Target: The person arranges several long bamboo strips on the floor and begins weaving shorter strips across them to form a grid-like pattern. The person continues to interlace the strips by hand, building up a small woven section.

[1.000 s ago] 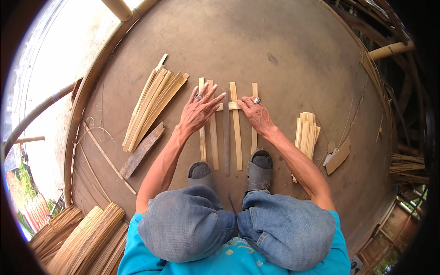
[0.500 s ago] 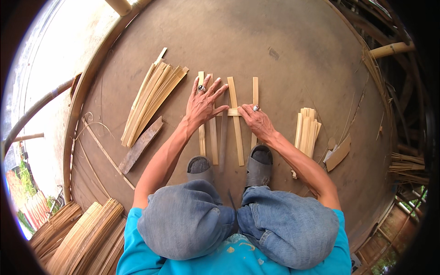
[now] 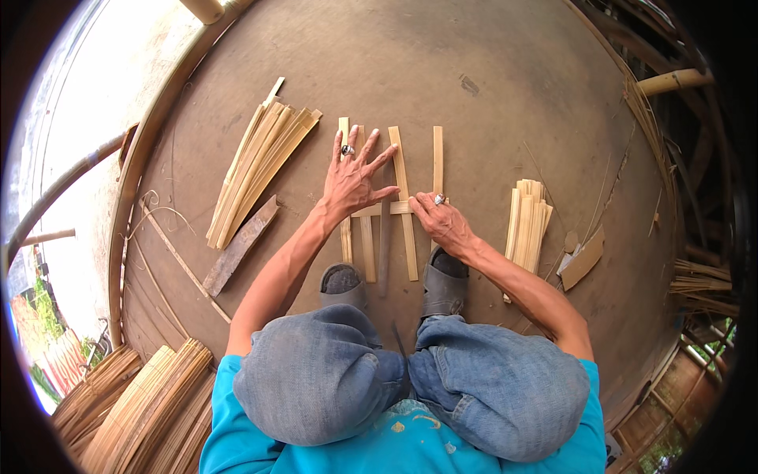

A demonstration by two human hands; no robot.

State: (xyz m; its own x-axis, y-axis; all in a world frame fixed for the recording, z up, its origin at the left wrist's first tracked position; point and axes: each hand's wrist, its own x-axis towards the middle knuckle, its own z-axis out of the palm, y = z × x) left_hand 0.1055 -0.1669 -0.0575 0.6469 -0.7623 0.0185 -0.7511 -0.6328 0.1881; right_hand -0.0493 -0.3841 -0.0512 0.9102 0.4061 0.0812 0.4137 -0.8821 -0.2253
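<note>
Several flat bamboo strips lie side by side on the ground, pointing away from me, among them a pale strip [image 3: 406, 245], a darker grey-brown strip [image 3: 384, 257] and a right-hand strip [image 3: 438, 158]. A short crosswise strip [image 3: 392, 208] runs across them. Fingers spread wide, my left hand [image 3: 350, 183] lies flat over the left strips and holds nothing; its thumb is just above the crosswise strip. My right hand [image 3: 444, 224] is closed in a pinch on that strip's right end, covering part of the right-hand strip. Each hand wears a ring.
A bundle of long bamboo strips [image 3: 259, 170] lies at the left, beside a dark flat slat [image 3: 241, 246]. Shorter strips [image 3: 527, 229] are stacked at the right, near a brown flat scrap [image 3: 584, 258]. My sandalled feet [image 3: 446, 286] stand close to the strips. More bundles [image 3: 150, 411] lie lower left.
The crosswise strip has slid a little toward me, with my right hand drawing back along with it. My left hand stays spread over the left strips.
</note>
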